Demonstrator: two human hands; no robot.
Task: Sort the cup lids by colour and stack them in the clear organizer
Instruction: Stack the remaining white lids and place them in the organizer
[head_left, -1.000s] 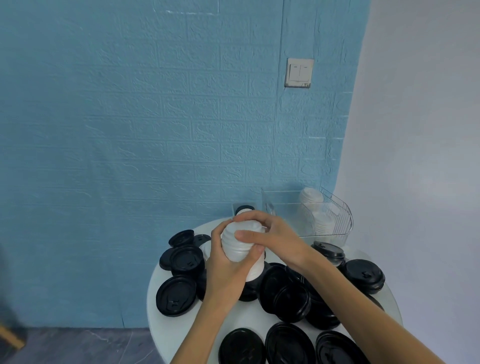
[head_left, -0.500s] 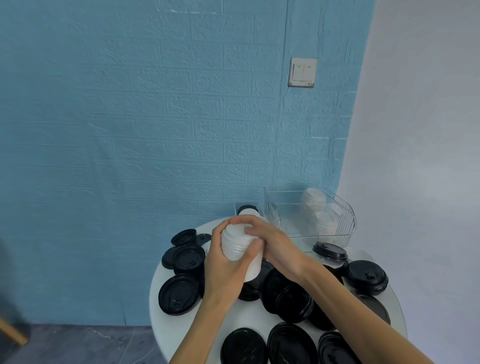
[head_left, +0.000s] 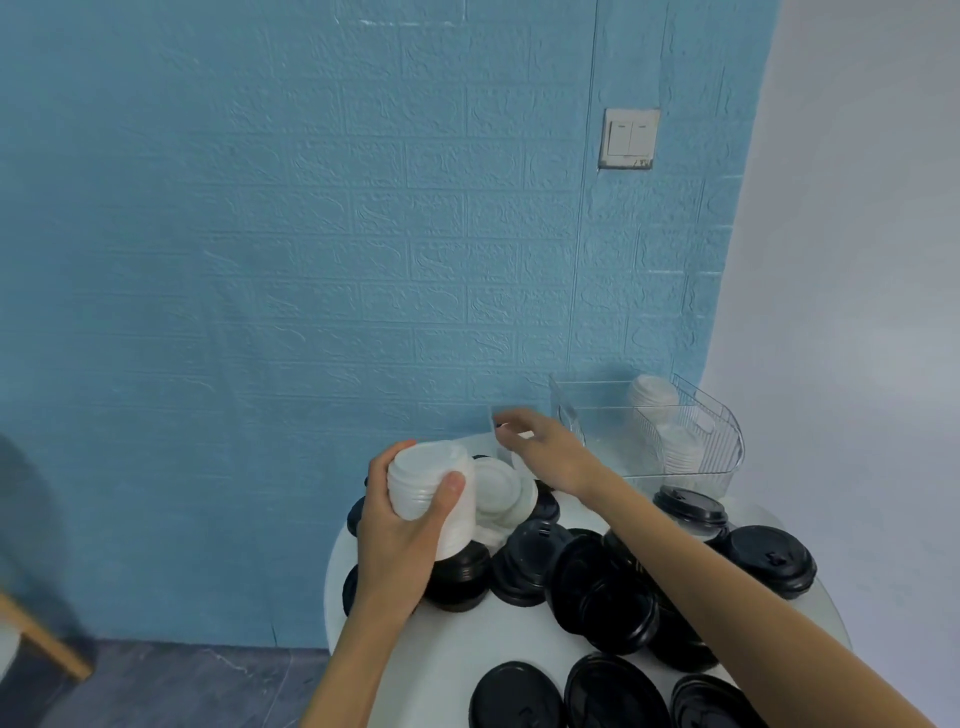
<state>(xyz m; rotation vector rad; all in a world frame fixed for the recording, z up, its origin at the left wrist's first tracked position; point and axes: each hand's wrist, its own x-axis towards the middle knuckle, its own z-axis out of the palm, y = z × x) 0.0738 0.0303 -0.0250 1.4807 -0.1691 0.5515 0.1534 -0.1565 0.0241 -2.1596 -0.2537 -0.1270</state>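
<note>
White lids: my left hand (head_left: 400, 540) grips a nested stack of white lids (head_left: 434, 488), fingers and thumb curled round it, held tilted above the left part of the round white worktop (head_left: 441, 670). Just right of that stack, more loose white lids (head_left: 501, 491) lie on the worktop, leaning against the black ones.

My right hand (head_left: 545, 452) reaches to the far side of the worktop, at the near-left corner of the clear organizer (head_left: 722, 447). Its fingers (head_left: 511, 418) are bent around a small clear or white piece at that corner; I cannot tell exactly what it is, and the hand is blurred, so I cannot tell how firmly it holds.

Clear organizer stands at the far right of the worktop, against the blue brick-pattern wall (head_left: 311, 234). Two stacks of white lids in the organizer (head_left: 670, 426) sit in its right end, one behind the other.

Black lids (head_left: 597, 587) cover most of the near and middle worktop, many overlapping, some upside down; a domed black one (head_left: 771, 558) sits at the right edge. A wall switch (head_left: 629, 137) is mounted above the organizer.
</note>
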